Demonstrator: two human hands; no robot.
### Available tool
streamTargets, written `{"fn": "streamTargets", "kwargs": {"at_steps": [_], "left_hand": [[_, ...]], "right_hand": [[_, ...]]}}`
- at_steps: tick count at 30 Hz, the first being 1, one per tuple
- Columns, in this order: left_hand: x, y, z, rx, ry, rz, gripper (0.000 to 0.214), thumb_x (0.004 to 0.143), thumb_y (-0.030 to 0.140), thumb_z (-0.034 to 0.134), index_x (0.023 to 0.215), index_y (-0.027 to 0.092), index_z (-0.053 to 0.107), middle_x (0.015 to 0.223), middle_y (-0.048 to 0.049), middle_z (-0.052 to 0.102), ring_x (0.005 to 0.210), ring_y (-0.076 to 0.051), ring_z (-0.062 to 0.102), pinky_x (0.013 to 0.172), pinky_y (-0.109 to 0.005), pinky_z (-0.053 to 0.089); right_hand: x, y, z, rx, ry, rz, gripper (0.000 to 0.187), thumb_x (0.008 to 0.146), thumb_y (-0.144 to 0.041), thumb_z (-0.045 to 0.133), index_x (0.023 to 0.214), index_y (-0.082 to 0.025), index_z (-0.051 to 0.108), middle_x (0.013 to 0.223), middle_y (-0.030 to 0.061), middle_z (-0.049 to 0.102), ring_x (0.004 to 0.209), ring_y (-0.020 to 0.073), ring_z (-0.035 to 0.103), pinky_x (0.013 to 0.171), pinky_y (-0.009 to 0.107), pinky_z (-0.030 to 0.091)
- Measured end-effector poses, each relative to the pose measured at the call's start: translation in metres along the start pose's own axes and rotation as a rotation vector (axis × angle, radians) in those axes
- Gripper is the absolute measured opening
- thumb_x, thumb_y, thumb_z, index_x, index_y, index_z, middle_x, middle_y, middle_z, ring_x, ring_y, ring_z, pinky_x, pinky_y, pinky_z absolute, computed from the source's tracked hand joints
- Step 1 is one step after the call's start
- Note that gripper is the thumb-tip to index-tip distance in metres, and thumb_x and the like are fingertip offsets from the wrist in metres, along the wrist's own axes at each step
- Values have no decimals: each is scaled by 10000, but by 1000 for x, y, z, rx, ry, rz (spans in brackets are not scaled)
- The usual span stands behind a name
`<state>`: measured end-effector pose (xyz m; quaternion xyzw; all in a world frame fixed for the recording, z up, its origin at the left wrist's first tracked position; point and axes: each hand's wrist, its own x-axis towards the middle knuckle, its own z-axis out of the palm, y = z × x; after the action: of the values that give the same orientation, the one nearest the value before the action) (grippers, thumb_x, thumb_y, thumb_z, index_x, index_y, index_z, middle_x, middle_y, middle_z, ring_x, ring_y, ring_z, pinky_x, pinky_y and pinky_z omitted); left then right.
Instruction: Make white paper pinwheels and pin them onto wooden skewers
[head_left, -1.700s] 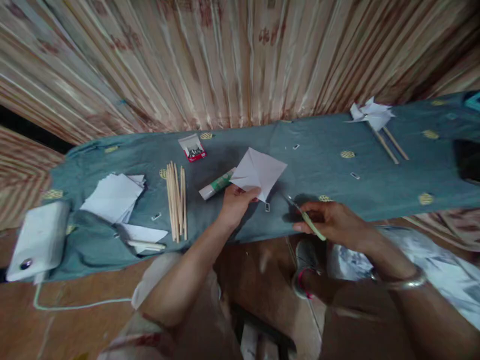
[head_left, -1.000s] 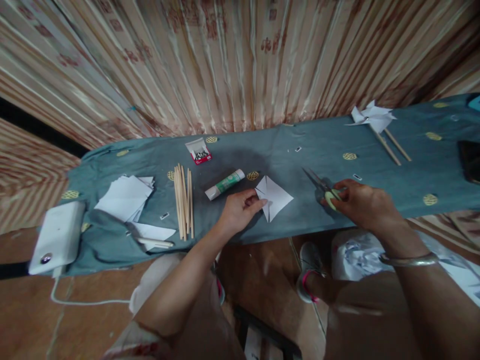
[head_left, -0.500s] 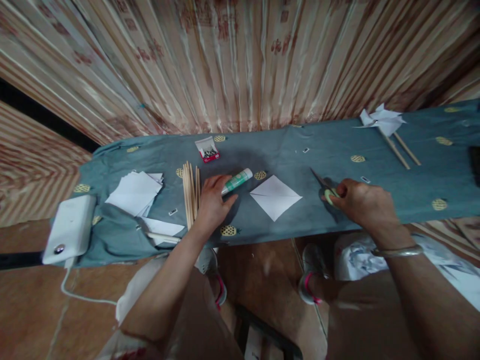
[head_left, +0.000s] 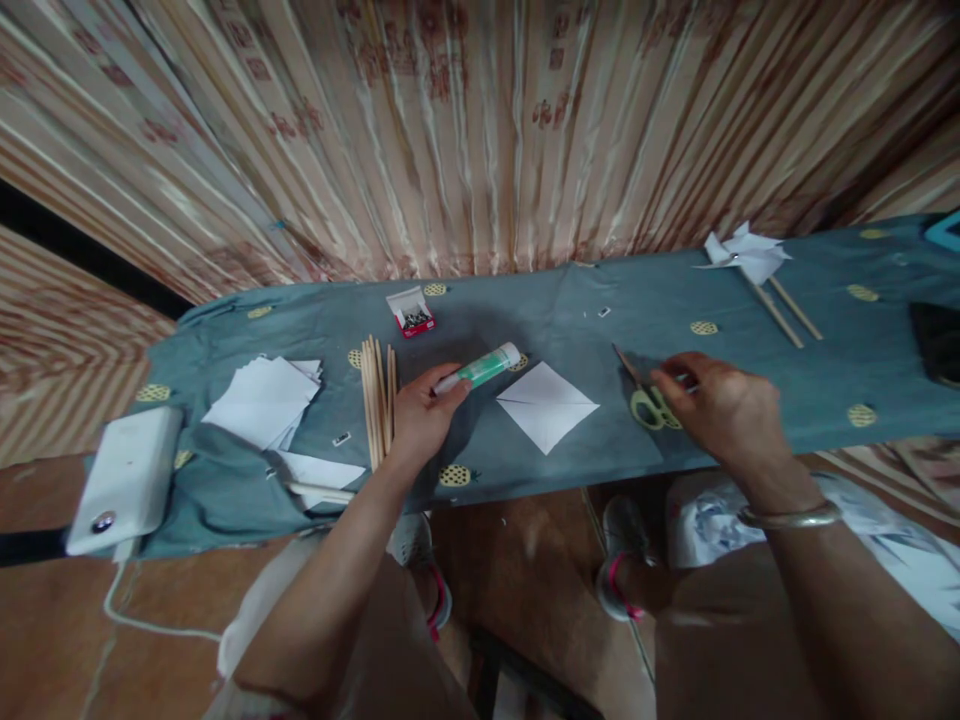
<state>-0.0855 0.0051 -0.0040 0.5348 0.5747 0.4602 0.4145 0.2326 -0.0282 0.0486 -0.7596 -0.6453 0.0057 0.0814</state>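
Note:
My left hand is closed around the lower end of a green and white glue stick, its capped end tilted up to the right. To the right of it, a white paper square lies turned like a diamond, with cut lines running in from its corners. My right hand is just beside and over the yellow-green-handled scissors, which lie on the cloth with the blades pointing up and left. Its fingers are loosely bent and off the handles.
Wooden sticks lie left of my left hand, below a red box of metal pins. Further left are stacked papers and a white power bank. Paper pinwheels on sticks lie at the far right of the cloth-covered table.
My left hand has taken a grip on the glue stick and lifted it slightly. My right hand has let go of the scissors, which now lie on the cloth.

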Motion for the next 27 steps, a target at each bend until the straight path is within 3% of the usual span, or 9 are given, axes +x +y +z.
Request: {"fn": "streamTargets", "kwargs": {"at_steps": [3, 6, 9, 13, 17, 20, 23, 25, 27], "left_hand": [[-10, 11, 13, -343, -112, -196, 472, 667, 542, 749, 920, 146, 700, 787, -43, 703, 674, -145, 641, 665, -271, 521], [-22, 20, 27, -542, -268, -328, 457, 679, 559, 756, 852, 144, 677, 803, -60, 701, 647, -120, 623, 665, -262, 535], [-31, 25, 38, -557, -372, -383, 399, 794, 550, 665, 784, 151, 659, 738, -45, 664, 608, -108, 595, 631, -249, 530], [-35, 29, 47, -561, -427, -424, 418, 843, 561, 592, 870, 154, 683, 673, -18, 624, 505, -72, 488, 503, -208, 434], [-36, 32, 49, -599, -479, -426, 427, 796, 568, 615, 830, 145, 671, 695, -42, 661, 484, -62, 407, 456, -205, 338], [-34, 29, 47, -536, -443, -366, 440, 793, 582, 586, 791, 146, 646, 720, -61, 682, 478, -70, 384, 455, -224, 321], [-26, 23, 34, -344, -319, -185, 426, 827, 550, 547, 881, 142, 654, 766, -67, 701, 483, -89, 434, 480, -238, 363], [-18, 19, 22, -35, -222, -6, 331, 829, 456, 604, 954, 158, 675, 796, -53, 710, 583, -134, 555, 571, -261, 446], [-10, 14, 9, 283, -155, 207, 234, 824, 328, 648, 1004, 185, 689, 941, -67, 730, 829, -202, 649, 775, -331, 508]], "right_hand": [[-13, -29, 2, 372, 11, -69, 288, 909, -417, 505, 959, -213, 703, 897, 87, 750, 819, 251, 690, 723, 336, 468], [-27, -63, 11, 873, -217, -102, 317, 830, -508, 617, 912, -217, 713, 828, 53, 749, 761, 229, 686, 676, 327, 489], [-34, -88, 21, 1307, -440, -92, 331, 745, -467, 750, 978, -233, 714, 956, 32, 760, 911, 212, 689, 808, 333, 514], [-33, -102, 27, 1644, -496, 110, 298, 636, -446, 845, 782, -212, 732, 754, -14, 735, 726, 135, 651, 729, 267, 505], [-29, -102, 26, 1786, -508, 239, 313, 597, -427, 881, 689, -172, 723, 628, -18, 685, 608, 93, 593, 620, 212, 485], [-24, -99, 25, 1875, -440, 362, 311, 575, -381, 904, 689, -168, 709, 623, -26, 685, 565, 72, 593, 563, 165, 493], [-19, -92, 25, 1958, -441, 476, 322, 579, -372, 906, 696, -170, 685, 595, -37, 679, 527, 61, 610, 512, 125, 498], [-17, -88, 27, 1999, -532, 506, 309, 629, -383, 879, 707, -172, 667, 571, -31, 672, 509, 75, 626, 496, 134, 513], [-17, -83, 30, 2041, -627, 504, 273, 691, -373, 839, 711, -178, 650, 565, -22, 675, 511, 92, 644, 513, 156, 537]]}}
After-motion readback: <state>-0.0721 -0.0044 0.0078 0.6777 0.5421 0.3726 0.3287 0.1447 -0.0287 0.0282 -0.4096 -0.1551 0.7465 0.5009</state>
